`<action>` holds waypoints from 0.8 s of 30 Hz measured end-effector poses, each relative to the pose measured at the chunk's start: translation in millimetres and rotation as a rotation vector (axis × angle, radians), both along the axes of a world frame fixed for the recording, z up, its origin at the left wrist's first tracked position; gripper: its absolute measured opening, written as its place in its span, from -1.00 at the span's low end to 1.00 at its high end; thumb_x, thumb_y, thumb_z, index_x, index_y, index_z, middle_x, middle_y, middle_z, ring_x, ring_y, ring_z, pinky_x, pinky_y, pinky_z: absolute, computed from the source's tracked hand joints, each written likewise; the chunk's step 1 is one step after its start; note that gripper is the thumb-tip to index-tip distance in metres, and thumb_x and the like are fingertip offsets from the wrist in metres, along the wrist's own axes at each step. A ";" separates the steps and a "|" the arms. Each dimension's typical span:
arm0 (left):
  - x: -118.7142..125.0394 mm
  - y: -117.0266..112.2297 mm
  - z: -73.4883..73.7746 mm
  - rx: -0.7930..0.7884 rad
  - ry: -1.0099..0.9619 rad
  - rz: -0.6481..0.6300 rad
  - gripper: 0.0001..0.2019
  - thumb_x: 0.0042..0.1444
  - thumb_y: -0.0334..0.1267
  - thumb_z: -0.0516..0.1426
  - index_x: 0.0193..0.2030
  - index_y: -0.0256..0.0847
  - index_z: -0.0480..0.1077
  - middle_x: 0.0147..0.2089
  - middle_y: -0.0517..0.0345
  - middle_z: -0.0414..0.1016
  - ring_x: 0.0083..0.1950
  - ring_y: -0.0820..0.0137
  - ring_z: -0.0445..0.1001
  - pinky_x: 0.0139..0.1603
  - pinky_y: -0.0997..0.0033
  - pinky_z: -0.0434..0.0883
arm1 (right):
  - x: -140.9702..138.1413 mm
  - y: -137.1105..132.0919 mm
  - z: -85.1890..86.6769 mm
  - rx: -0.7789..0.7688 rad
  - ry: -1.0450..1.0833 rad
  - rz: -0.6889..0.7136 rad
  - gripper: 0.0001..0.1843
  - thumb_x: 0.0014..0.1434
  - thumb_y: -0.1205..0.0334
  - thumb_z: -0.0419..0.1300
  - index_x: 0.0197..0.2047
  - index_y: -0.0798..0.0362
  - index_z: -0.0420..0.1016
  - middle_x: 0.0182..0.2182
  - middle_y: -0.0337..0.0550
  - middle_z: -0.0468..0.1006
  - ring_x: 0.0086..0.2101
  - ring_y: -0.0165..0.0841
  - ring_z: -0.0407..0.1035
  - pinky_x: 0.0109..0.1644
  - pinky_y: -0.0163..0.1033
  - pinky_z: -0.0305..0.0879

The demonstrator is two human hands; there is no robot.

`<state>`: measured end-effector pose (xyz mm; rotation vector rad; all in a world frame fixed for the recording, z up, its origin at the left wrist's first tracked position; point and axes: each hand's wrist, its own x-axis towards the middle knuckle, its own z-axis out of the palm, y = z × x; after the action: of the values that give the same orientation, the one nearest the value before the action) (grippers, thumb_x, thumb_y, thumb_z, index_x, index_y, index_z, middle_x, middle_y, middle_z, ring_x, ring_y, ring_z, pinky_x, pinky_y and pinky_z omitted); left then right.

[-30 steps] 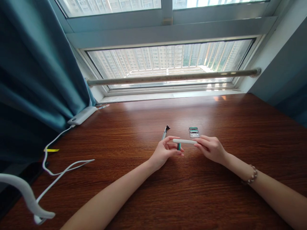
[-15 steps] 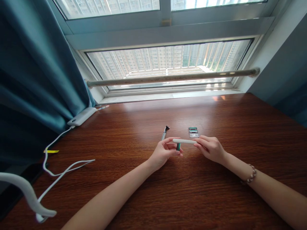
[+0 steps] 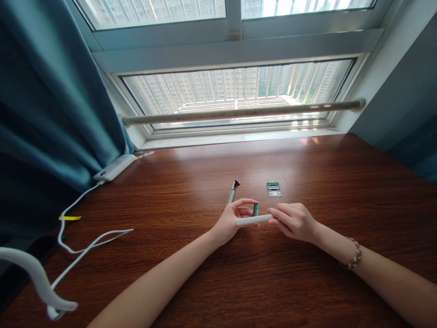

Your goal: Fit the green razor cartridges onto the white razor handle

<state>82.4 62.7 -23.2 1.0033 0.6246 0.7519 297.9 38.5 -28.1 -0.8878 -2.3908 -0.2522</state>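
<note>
Two bare hands meet over the middle of a dark wooden desk (image 3: 307, 282) under a window. The left hand (image 3: 229, 222) pinches a small green-edged cartridge (image 3: 255, 209) between thumb and forefinger, fingers curled close around it, the rest of the hand half closed. The right hand (image 3: 294, 221) grips one end of a slim white stick (image 3: 253, 220), fingers folded snugly around it; the stick runs level across to the left hand, its free end touching or just under the left fingers, directly below the cartridge.

As far as the picture shows, the cartridge is off the desk and in hand, but whether it is joined to the stick cannot be told: the two sit very close, and the contact is too small to read.

Toward the far edge, a razor handle (image 3: 232, 193) lies bare on the wood just beyond the left hand, with no cartridge on its head. A clear cartridge pack (image 3: 273, 189) sits near it, beyond the right hand. At the far left corner, a white power bank (image 3: 114, 167) rests against a teal curtain (image 3: 44, 114), its white cable (image 3: 85, 241) trailing along the left edge.
</note>
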 end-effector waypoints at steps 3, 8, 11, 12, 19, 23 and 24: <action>-1.0 1.6 0.4 0.018 -0.001 0.044 -0.54 -0.19 -0.37 0.26 -0.10 -0.27 0.25 -0.38 0.09 0.47 -0.37 0.34 0.48 -0.26 0.32 0.40 | 4.7 1.1 1.8 -0.018 0.051 -0.005 -0.81 0.14 0.27 0.06 -0.20 0.18 0.37 -0.46 -0.14 0.39 -0.51 -0.45 0.21 -0.46 -0.33 0.07; -2.6 5.3 -0.8 0.061 -0.015 0.129 -0.52 -0.22 -0.44 0.26 -0.10 -0.22 0.23 -0.43 0.20 0.42 -0.40 0.42 0.46 -0.26 0.40 0.38 | 14.5 6.9 0.2 -0.041 0.086 -0.046 -0.83 0.12 0.30 0.07 -0.20 0.15 0.37 -0.48 -0.18 0.38 -0.53 -0.47 0.18 -0.47 -0.34 0.05; -2.6 7.0 -2.9 0.066 -0.060 0.149 -0.55 -0.21 -0.44 0.25 -0.12 -0.21 0.25 -0.41 0.20 0.40 -0.37 0.46 0.42 -0.25 0.36 0.40 | 15.8 8.1 -1.3 -0.024 0.045 -0.043 -0.83 0.11 0.28 0.09 -0.21 0.15 0.38 -0.48 -0.18 0.38 -0.52 -0.46 0.19 -0.45 -0.34 0.06; -2.6 7.3 -3.3 0.069 -0.069 0.149 -0.56 -0.20 -0.44 0.24 -0.12 -0.21 0.25 -0.41 0.20 0.40 -0.37 0.46 0.40 -0.26 0.35 0.40 | 15.8 8.1 -1.6 -0.022 0.035 -0.041 -0.83 0.10 0.28 0.10 -0.21 0.15 0.38 -0.48 -0.18 0.38 -0.51 -0.46 0.19 -0.45 -0.34 0.06; -2.2 6.5 -2.8 0.105 -0.053 0.157 -0.57 -0.18 -0.42 0.23 -0.11 -0.18 0.27 -0.43 0.25 0.33 -0.41 0.50 0.36 -0.28 0.32 0.43 | 16.8 9.1 -1.8 -0.041 0.057 -0.066 -0.83 0.12 0.28 0.08 -0.22 0.14 0.39 -0.50 -0.20 0.37 -0.54 -0.49 0.17 -0.46 -0.35 0.04; -2.0 5.9 -3.3 0.110 -0.043 0.153 -0.56 -0.22 -0.46 0.25 -0.13 -0.18 0.27 -0.42 0.27 0.28 -0.42 0.53 0.33 -0.31 0.30 0.44 | 18.7 11.6 -3.1 -0.027 0.035 -0.140 -0.82 0.13 0.25 0.07 -0.23 0.13 0.42 -0.52 -0.20 0.37 -0.54 -0.49 0.19 -0.45 -0.36 0.04; -2.0 5.9 -3.5 0.111 -0.036 0.153 -0.55 -0.23 -0.47 0.25 -0.14 -0.18 0.27 -0.42 0.27 0.27 -0.42 0.53 0.32 -0.32 0.30 0.45 | 19.2 12.1 -3.3 -0.018 0.040 -0.172 -0.82 0.14 0.25 0.07 -0.24 0.14 0.42 -0.53 -0.20 0.36 -0.53 -0.49 0.20 -0.45 -0.36 0.04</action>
<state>80.4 68.6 -26.7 1.0494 0.6387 0.9464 317.1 50.6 -31.4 -1.0984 -2.2858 -0.2775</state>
